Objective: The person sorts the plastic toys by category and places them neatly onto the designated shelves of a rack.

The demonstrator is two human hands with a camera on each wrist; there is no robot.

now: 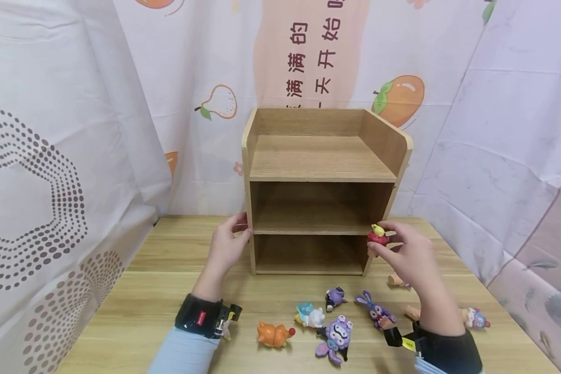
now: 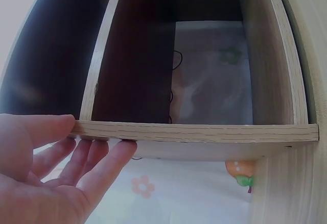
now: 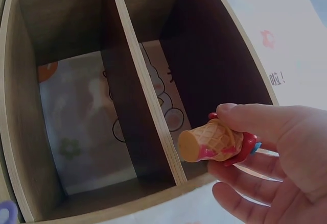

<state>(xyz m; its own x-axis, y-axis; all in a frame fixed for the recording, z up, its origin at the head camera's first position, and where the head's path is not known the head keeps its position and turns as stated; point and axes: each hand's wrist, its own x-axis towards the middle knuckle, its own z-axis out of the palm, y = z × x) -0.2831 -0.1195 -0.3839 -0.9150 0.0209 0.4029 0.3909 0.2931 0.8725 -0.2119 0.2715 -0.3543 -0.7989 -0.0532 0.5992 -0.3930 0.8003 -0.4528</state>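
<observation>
Before fruit-printed curtains (image 1: 402,57), your left hand (image 1: 226,246) rested flat-fingered on the wooden shelf (image 1: 320,166) standing on the bench (image 1: 135,306), while your right hand (image 1: 409,254) pinched a cone toy (image 1: 377,236).

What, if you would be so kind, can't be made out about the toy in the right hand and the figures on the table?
- Ice-cream-cone toy: its top is covered by the right hand in the right wrist view; tiny in the head view.
- Figure by the right forearm: partly hidden in the head view.
- Left hand: the shelf unit's side panel hides its grip's far side.
</observation>
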